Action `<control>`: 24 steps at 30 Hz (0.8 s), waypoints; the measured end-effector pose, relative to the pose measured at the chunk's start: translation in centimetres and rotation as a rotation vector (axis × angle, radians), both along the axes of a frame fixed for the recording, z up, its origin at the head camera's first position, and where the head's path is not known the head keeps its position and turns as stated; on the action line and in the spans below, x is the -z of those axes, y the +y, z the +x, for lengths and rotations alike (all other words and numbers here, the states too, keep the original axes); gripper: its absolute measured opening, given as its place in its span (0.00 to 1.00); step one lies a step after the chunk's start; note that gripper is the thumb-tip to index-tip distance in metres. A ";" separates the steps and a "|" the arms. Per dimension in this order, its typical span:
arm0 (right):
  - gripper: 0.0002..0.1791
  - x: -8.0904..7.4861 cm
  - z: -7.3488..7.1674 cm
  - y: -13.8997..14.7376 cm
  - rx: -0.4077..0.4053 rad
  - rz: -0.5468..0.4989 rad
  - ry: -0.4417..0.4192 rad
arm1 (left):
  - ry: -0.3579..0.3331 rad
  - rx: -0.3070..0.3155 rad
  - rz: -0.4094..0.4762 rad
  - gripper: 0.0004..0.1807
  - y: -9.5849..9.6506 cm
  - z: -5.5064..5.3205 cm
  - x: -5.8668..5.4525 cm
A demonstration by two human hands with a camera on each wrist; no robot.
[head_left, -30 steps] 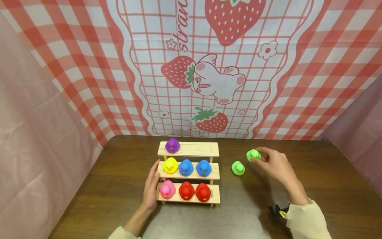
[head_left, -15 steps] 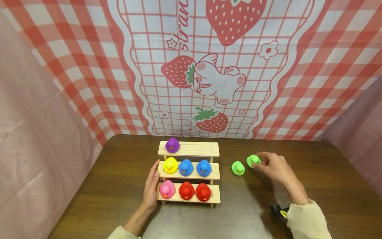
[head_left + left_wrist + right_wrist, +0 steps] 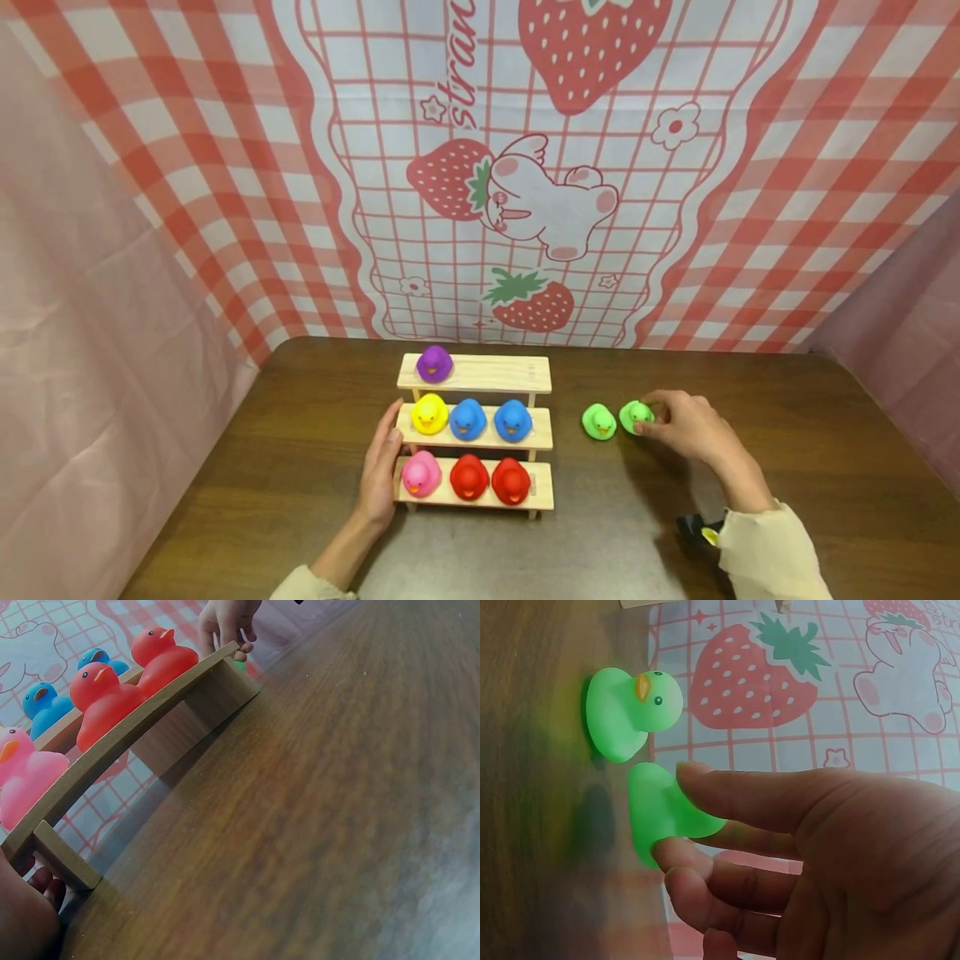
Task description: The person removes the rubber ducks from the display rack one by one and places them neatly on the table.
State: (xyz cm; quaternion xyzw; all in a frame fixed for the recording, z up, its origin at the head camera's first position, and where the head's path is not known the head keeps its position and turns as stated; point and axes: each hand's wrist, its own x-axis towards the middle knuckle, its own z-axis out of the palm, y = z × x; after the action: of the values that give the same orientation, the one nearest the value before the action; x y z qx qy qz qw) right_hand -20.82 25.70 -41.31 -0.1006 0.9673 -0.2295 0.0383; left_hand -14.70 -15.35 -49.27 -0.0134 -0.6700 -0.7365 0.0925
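My right hand (image 3: 697, 433) pinches a green rubber duck (image 3: 634, 416) between thumb and fingers, at the table to the right of the rack. Close by on its left sits a second green rubber duck (image 3: 598, 422); the right wrist view shows that other green duck (image 3: 622, 712) upright. At the left end of a three-tier wooden rack (image 3: 495, 373), my left hand (image 3: 377, 477) grips the side, its fingers partly hidden behind the tiers. The left wrist view has its curled fingers by a rack leg (image 3: 66, 855).
A purple duck (image 3: 434, 365) occupies the top tier. A yellow duck (image 3: 429, 415) and two blue ducks (image 3: 513, 421) stand on the middle one. Below are a pink duck (image 3: 421, 475) and two red ducks (image 3: 511, 482). A checked strawberry cloth (image 3: 540, 200) hangs behind the table (image 3: 247, 475).
My right hand has lowered the green duck from above, bringing it down toward the table and level with the other green duck. The left hand and the rack have stayed put.
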 end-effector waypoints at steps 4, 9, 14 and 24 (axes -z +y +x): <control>0.21 0.1 0.0 0.0 -0.004 0.018 -0.008 | 0.003 -0.006 -0.001 0.27 0.0 0.0 0.0; 0.22 0.3 0.0 -0.1 -0.003 0.031 -0.014 | 0.004 -0.003 -0.011 0.27 0.0 0.0 0.0; 0.22 0.3 0.0 -0.1 0.001 0.044 -0.029 | 0.001 0.001 -0.013 0.27 0.0 0.0 -0.1; 0.23 0.6 0.0 -0.1 -0.003 0.053 -0.033 | -0.007 -0.002 0.004 0.27 0.0 0.0 -0.1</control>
State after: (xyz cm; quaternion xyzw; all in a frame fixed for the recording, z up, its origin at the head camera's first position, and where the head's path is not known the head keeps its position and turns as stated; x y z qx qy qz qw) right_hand -20.81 25.57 -41.88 -0.0971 0.9722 -0.2052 0.0573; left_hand -14.69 -15.32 -49.21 -0.0099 -0.6688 -0.7378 0.0911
